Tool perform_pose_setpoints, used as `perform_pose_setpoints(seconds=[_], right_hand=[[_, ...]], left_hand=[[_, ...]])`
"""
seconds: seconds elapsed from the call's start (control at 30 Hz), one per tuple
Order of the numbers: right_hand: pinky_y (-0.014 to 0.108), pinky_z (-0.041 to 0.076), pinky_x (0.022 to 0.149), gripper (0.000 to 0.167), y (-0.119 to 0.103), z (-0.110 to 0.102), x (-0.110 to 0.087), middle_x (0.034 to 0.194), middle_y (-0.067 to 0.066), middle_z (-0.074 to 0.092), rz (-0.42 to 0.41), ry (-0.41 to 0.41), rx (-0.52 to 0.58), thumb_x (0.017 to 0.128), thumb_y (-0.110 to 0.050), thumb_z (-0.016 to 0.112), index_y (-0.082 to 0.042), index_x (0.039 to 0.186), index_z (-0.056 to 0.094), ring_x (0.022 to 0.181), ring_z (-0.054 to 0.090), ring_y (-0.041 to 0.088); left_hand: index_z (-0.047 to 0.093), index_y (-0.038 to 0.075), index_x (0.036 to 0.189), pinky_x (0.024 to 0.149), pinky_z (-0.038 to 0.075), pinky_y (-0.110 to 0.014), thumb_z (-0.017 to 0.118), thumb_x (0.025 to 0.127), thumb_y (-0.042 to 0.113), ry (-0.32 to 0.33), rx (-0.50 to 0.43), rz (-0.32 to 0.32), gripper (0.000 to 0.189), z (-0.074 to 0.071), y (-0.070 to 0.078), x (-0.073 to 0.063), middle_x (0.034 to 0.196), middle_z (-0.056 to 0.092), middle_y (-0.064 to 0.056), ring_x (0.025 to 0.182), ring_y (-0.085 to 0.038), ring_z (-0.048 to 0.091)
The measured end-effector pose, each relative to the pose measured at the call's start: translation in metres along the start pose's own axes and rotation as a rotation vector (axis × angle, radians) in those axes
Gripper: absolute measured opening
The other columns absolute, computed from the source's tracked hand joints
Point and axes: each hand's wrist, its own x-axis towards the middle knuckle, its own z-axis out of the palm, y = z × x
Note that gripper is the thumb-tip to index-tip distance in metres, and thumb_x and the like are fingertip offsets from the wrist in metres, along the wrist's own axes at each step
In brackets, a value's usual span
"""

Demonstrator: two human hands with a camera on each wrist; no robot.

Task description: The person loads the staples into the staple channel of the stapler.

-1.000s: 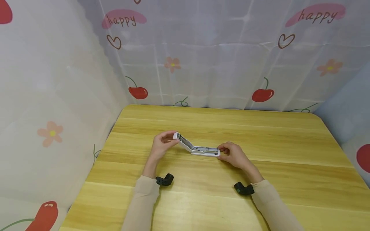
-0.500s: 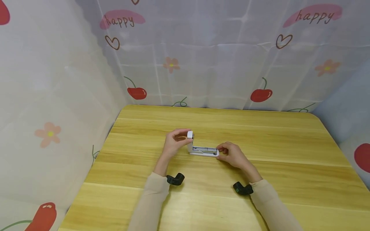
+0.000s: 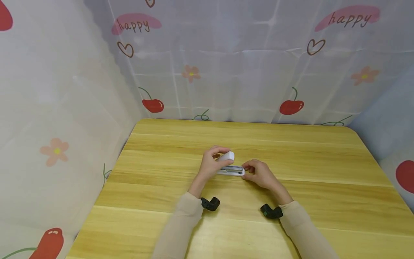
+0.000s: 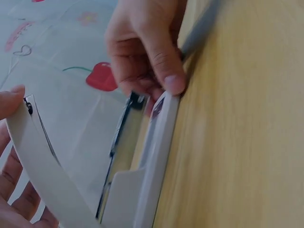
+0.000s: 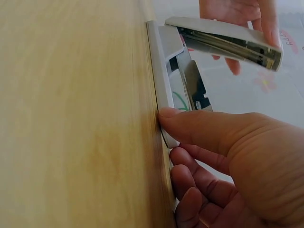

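Observation:
A white stapler (image 3: pixel 229 173) stands on the table, its two halves swung apart at the hinge. My left hand (image 3: pixel 211 163) grips the free end of its upper arm (image 3: pixel 228 156), which is tilted up over the base. With thumb and fingers, my right hand (image 3: pixel 261 174) pinches the front end of the base, which lies flat on the wood. A metal staple rail (image 5: pixel 194 80) rises at an angle between base and upper arm in the right wrist view. The underside of the upper arm (image 5: pixel 223 35) shows a metal channel there. From the head view my left hand hides the hinge.
The wooden table (image 3: pixel 284 144) runs back to a pale curtain (image 3: pixel 239 72) printed with cherries and flowers. Similar cloth hangs at the left. A small black camera mount sits on each wrist, such as the left one (image 3: pixel 211 204).
The left hand has swung the stapler's upper arm up past vertical and over to the right, towards the base. The right hand has stayed in place on the base's front end.

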Motion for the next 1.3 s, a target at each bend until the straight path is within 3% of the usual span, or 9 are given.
perform_pose_setpoints(seconds=[0.3, 0.6, 0.9, 1.03, 1.13, 1.3], right_hand=[[0.028, 0.048, 0.071, 0.029, 0.001, 0.001, 0.001, 0.093, 0.009, 0.065, -0.01, -0.004, -0.002, 0.081, -0.011, 0.08, 0.0, 0.105, 0.069, 0.081, 0.056, 0.017], [0.026, 0.045, 0.068, 0.027, 0.002, 0.002, 0.001, 0.087, 0.006, 0.062, 0.0, -0.001, -0.011, 0.079, -0.013, 0.081, -0.003, 0.102, 0.07, 0.078, 0.053, 0.015], [0.027, 0.046, 0.07, 0.028, 0.002, 0.001, 0.0, 0.089, 0.006, 0.062, 0.008, -0.005, -0.021, 0.081, -0.014, 0.08, -0.003, 0.104, 0.07, 0.08, 0.054, 0.016], [0.027, 0.047, 0.071, 0.034, 0.002, 0.0, 0.0, 0.092, 0.007, 0.063, 0.003, -0.01, -0.016, 0.08, -0.015, 0.081, 0.0, 0.108, 0.068, 0.081, 0.055, 0.017], [0.031, 0.05, 0.074, 0.041, 0.002, -0.004, -0.001, 0.098, 0.01, 0.065, 0.001, -0.008, -0.002, 0.081, -0.013, 0.08, 0.003, 0.116, 0.064, 0.084, 0.057, 0.019], [0.047, 0.052, 0.083, 0.049, 0.005, -0.025, -0.005, 0.114, 0.019, 0.063, 0.027, 0.067, -0.059, 0.088, -0.015, 0.073, 0.003, 0.13, 0.056, 0.097, 0.061, 0.032]], left_hand=[[0.074, 0.009, 0.107, 0.088, 0.05, -0.035, 0.085, 0.076, 0.014, -0.028, 0.152, -0.038, 0.034, 0.028, -0.006, 0.004, 0.111, 0.066, -0.002, 0.104, -0.019, 0.057], [0.076, 0.017, 0.103, 0.08, 0.049, -0.029, 0.086, 0.074, 0.018, -0.019, 0.437, -0.035, 0.03, 0.045, -0.009, 0.001, 0.105, 0.067, 0.002, 0.101, -0.019, 0.059], [0.075, 0.019, 0.107, 0.089, 0.044, -0.032, 0.084, 0.078, 0.022, -0.029, 0.557, -0.006, 0.031, 0.049, -0.011, -0.001, 0.106, 0.066, 0.004, 0.1, -0.017, 0.059], [0.071, 0.016, 0.116, 0.09, 0.046, -0.035, 0.082, 0.08, 0.024, -0.044, 0.544, 0.037, 0.039, 0.046, -0.012, -0.004, 0.118, 0.063, -0.002, 0.111, -0.022, 0.056], [0.064, 0.013, 0.127, 0.097, 0.045, -0.044, 0.08, 0.082, 0.028, -0.048, 0.529, 0.076, 0.05, 0.036, -0.01, -0.007, 0.133, 0.055, -0.007, 0.124, -0.026, 0.05], [0.049, 0.01, 0.142, 0.113, 0.029, -0.057, 0.071, 0.089, 0.039, -0.018, 0.628, 0.093, 0.064, -0.003, -0.005, -0.009, 0.15, 0.04, -0.013, 0.142, -0.033, 0.033]])
